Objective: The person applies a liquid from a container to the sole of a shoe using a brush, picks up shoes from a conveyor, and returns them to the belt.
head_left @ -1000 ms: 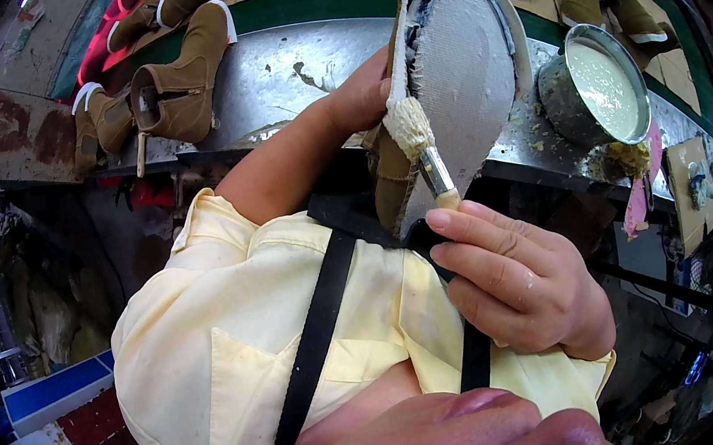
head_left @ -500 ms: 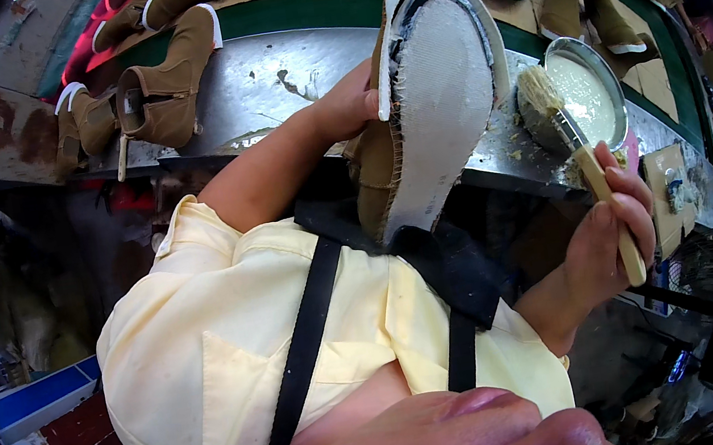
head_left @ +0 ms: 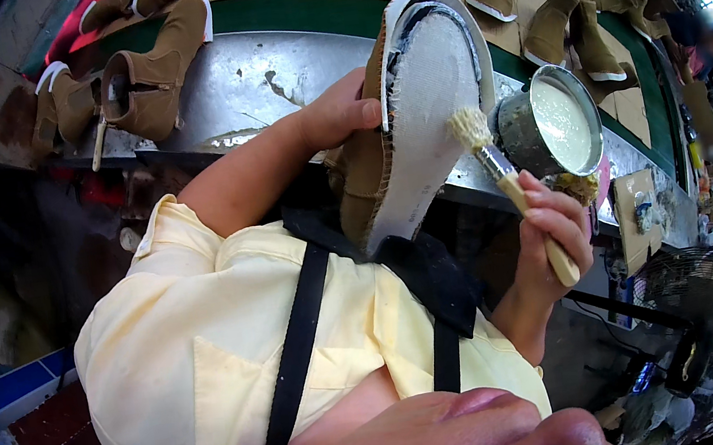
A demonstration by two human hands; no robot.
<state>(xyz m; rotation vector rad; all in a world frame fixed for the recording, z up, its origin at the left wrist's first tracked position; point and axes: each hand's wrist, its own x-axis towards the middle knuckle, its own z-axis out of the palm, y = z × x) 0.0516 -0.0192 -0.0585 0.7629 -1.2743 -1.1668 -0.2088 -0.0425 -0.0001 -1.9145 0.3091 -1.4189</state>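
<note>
A brown ankle boot [head_left: 360, 163] is tipped with its pale sole toward me, and a white strip stands up around the toe end. My left hand [head_left: 342, 114] grips the boot's far left side, thumb on the edge and the other fingers hidden behind. My right hand [head_left: 551, 233] is closed around the wooden handle of a paintbrush [head_left: 512, 188]. Its cream-coated bristles are beside the sole's right edge; whether they touch it I cannot tell. Just right of the bristles is a metal pot [head_left: 525, 133] holding a thick whitish liquid [head_left: 561, 123].
More brown boots [head_left: 153, 80] stand on the metal bench [head_left: 234, 81] at left. Several others [head_left: 551, 26] are on cardboard along a green-edged surface at right. A fan [head_left: 699, 294] and a cardboard piece [head_left: 638, 221] are at lower right.
My right hand has carried the brush left, from the pot's rim to the sole's edge. The boot stays in my left hand. The whole view has shifted slightly.
</note>
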